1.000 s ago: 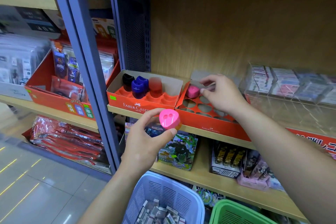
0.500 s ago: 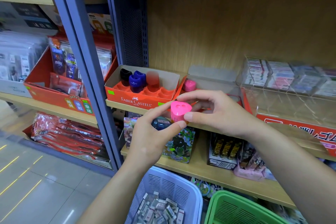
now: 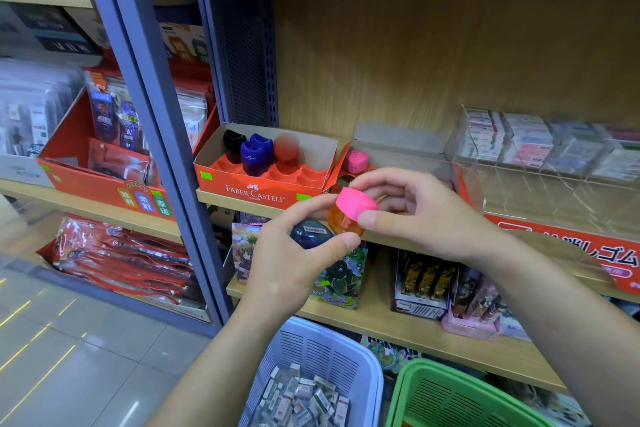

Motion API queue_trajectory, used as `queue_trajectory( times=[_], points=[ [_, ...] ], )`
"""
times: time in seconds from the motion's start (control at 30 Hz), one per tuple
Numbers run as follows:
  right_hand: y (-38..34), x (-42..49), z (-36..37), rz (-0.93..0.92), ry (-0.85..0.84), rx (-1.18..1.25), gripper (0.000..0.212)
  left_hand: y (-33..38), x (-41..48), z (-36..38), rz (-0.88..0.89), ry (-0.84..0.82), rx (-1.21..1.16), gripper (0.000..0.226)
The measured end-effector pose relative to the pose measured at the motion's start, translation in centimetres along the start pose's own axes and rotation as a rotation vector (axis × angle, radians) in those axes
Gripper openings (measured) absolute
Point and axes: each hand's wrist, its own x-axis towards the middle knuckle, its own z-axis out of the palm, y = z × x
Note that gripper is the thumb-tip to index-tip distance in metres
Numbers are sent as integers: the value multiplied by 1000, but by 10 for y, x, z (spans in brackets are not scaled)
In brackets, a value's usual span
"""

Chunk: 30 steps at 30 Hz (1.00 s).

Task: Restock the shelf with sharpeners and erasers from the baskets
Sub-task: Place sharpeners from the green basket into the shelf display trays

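Note:
My left hand [image 3: 291, 260] holds a dark blue sharpener [image 3: 309, 234] in its palm and pinches the orange body of a pink-topped sharpener [image 3: 351, 211]. My right hand [image 3: 422, 215] pinches the same sharpener's pink top from the right. Behind them on the shelf stand two red Faber-Castell trays: the left tray [image 3: 259, 192] has black, blue and red sharpeners, and the right tray [image 3: 337, 172] shows one pink sharpener [image 3: 355, 160]. A blue basket [image 3: 322, 354] of wrapped erasers [image 3: 304, 399] sits below.
A green basket [image 3: 446, 395] stands right of the blue one. Clear acrylic bins [image 3: 540, 163] with boxed erasers fill the shelf's right side. A grey-blue upright post [image 3: 145, 107] divides the shelving. Card packs and boxes [image 3: 419, 284] line the lower shelf.
My right hand left the right tray, where a pink sharpener now stands, and came to the sharpener in my left hand. That sharpener has tipped so its orange body shows.

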Motion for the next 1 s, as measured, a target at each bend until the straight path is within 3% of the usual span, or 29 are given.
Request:
queue_trajectory(
  times=[0.13,0.27,0.37,0.57,1.0],
  points=[
    [-5,-1,-6,14,25,-73,34,2,-2,4,-13,-18,52,57],
    [-10,11,-38,17,243,-134,40,-2,2,4,-32,3,87,43],
    [0,41,-60,78,386,-460,41,-4,4,0,-70,-15,91,39],
    [32,89,-66,217,300,-828,47,-11,7,-4,-112,-83,60,51],
    [49,89,-58,197,238,-890,45,-13,11,-13,-111,-23,-18,63]
  ],
)
